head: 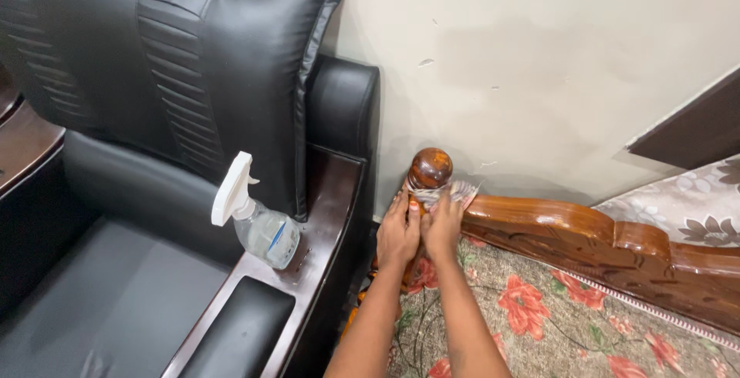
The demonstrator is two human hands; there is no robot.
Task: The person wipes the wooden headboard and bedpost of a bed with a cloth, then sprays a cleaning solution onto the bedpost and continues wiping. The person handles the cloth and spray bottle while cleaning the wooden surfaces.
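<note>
Together, both hands are wrapped round a wooden bedpost.

A cloth (451, 191) is pinched against the bedpost (428, 170) by the left hand (398, 233) and right hand (442, 228), closed just under its knob, seemingly for rubbing; a spray bottle (258, 220) is parked left of the hands on the sofa armrest (327, 216).

From my feed, both forearms run off the bottom edge, so I see nothing above the elbows. My left hand (398, 231) and right hand (442, 228) cover the bedpost (429, 168) below its round knob, hiding its shaft. The cloth (455, 191) is mostly tucked under my fingers; only a crumpled bit shows, its pattern too small to tell. The spray bottle (258, 220) label is too small to make out. The black sofa (154, 116) is cut off at the left and bottom edges, and the wooden bed rail (601, 247) runs out at the right edge.
</note>
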